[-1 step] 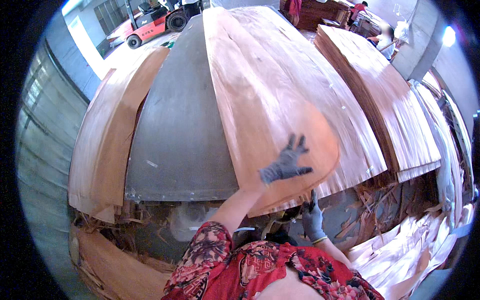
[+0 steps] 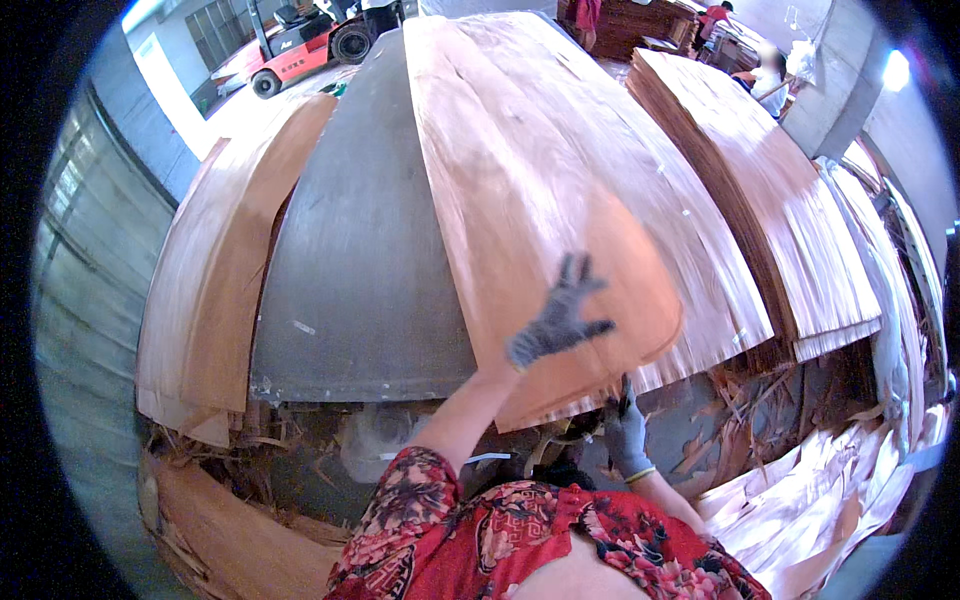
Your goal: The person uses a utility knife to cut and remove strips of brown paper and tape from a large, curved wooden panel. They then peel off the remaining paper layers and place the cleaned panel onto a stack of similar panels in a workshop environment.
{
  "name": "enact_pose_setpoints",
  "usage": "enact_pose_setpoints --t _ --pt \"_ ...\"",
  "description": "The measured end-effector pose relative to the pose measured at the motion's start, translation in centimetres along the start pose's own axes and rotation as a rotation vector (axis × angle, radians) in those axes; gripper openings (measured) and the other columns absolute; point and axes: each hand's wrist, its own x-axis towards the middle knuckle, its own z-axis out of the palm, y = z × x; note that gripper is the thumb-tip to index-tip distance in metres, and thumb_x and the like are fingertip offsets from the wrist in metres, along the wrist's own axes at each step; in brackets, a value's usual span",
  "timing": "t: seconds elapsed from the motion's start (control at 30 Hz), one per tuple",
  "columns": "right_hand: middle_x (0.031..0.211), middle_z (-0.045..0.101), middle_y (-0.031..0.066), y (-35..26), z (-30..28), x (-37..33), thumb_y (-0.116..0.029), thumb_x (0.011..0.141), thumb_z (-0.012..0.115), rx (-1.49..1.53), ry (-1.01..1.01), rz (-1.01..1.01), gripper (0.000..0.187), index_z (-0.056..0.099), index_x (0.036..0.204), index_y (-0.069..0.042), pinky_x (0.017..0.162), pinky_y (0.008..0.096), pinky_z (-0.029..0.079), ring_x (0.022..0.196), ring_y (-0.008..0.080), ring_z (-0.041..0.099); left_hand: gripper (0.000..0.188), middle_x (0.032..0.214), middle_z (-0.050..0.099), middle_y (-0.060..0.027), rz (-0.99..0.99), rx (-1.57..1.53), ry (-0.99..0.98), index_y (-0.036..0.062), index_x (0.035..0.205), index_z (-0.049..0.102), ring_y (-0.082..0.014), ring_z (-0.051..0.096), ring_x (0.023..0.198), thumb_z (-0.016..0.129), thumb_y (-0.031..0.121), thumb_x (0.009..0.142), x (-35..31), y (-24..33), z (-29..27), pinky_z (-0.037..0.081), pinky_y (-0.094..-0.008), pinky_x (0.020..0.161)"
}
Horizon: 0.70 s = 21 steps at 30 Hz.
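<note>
A long, thin wood veneer sheet (image 2: 500,220) lies lengthwise before me, its orange near right corner bowed up. Over its near part is my left hand (image 2: 560,325) in a dark grey glove, fingers spread and slightly blurred. Whether the palm touches the wood I cannot tell. My right hand (image 2: 626,440), in a grey glove with a yellowish cuff edge, is at the sheet's near edge. Its fingers close on that edge and are partly hidden by it. More pale veneer (image 2: 700,260) lies under the sheet on the right. Beside it on the left is a dark grey flat surface (image 2: 360,260).
Veneer stacks stand at left (image 2: 200,300) and right (image 2: 790,210). Torn veneer scraps (image 2: 730,430) litter the floor, with a pale heap (image 2: 810,500) at lower right. A red forklift (image 2: 310,50) and several people are at the back.
My left hand has shifted slightly to the left and away from me over the veneer. The sheet's bowed corner has changed shape a little; my right hand stays at the edge.
</note>
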Motion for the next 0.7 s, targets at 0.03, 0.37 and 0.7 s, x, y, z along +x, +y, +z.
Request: enact_pose_setpoints --t 0.03,0.37,0.7 --pt "0.096 0.057 0.0277 -0.2 0.2 1.1 -0.028 0.088 0.049 -0.002 0.047 -0.044 0.057 0.027 0.138 -0.012 0.067 0.0424 0.045 0.078 0.0347 0.060 0.053 0.143 0.021 -0.0237 0.024 -0.072 0.249 0.0040 0.119 0.052 -0.0389 0.011 0.135 0.058 0.042 0.083 -1.4 -1.7 -2.1 0.014 -0.0432 0.109" --pt "0.091 0.060 0.0250 -0.5 -6.7 5.8 -0.030 0.084 0.051 0.063 -0.039 -0.006 0.052 0.037 0.134 -0.025 0.070 0.0454 0.046 0.087 0.0391 0.059 0.043 0.094 0.059 -0.0063 -0.937 -0.274 0.708 0.0022 0.119 0.050 -0.0158 0.053 0.078 0.061 0.022 0.083 -26.0 -4.3 -8.7 0.044 -0.0292 0.075" --pt "0.066 0.063 0.0138 9.9 -14.2 17.2 -0.030 0.084 0.054 0.566 -0.132 -0.017 0.028 0.063 0.093 -0.005 0.052 0.0374 0.047 0.057 0.0243 0.062 0.027 0.095 0.060 -0.0081 -1.094 -0.507 1.057 0.0000 0.100 0.058 -0.0186 0.056 0.076 0.060 0.016 0.078 -36.6 -0.4 4.8 0.046 -0.0327 0.064"
